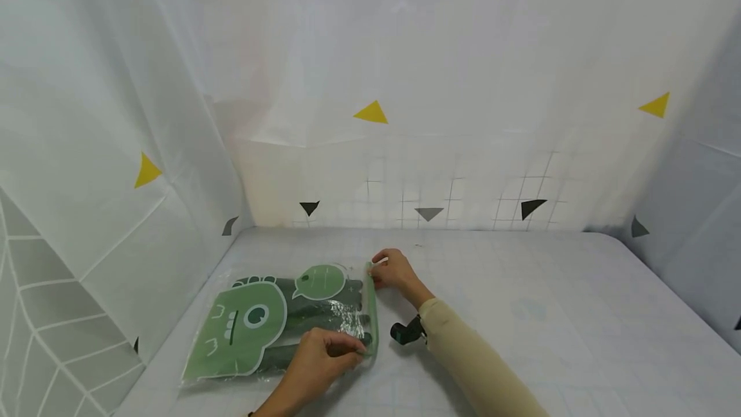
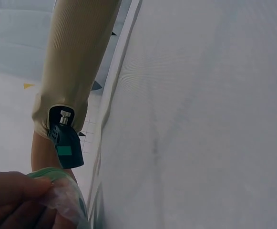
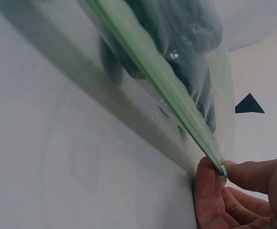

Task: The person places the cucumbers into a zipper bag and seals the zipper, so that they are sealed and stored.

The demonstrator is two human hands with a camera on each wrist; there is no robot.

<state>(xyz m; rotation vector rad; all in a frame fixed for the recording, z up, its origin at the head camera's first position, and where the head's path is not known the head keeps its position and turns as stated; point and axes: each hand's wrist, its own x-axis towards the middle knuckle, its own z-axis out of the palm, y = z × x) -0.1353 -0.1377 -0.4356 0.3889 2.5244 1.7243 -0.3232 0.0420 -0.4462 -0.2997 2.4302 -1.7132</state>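
Observation:
A clear plastic zip bag (image 1: 243, 340) lies on the table, printed with a pale green one-eyed monster and dark green rounded shapes. Along its right end runs a light green zip strip (image 1: 373, 317). My left hand (image 1: 318, 362) pinches the near end of this strip between thumb and fingers. At the far end, my right hand (image 1: 396, 272) pinches a small white slider (image 3: 222, 172) on the strip, between thumb and index finger. In the right wrist view the strip slants, raised over the table with its shadow beneath.
The white table (image 1: 521, 327) extends to the right, its back edge against a white sheet (image 1: 463, 82) with yellow and dark triangles. On the right wrist sits a dark camera (image 1: 407, 331), at the end of a beige sleeve (image 1: 471, 356).

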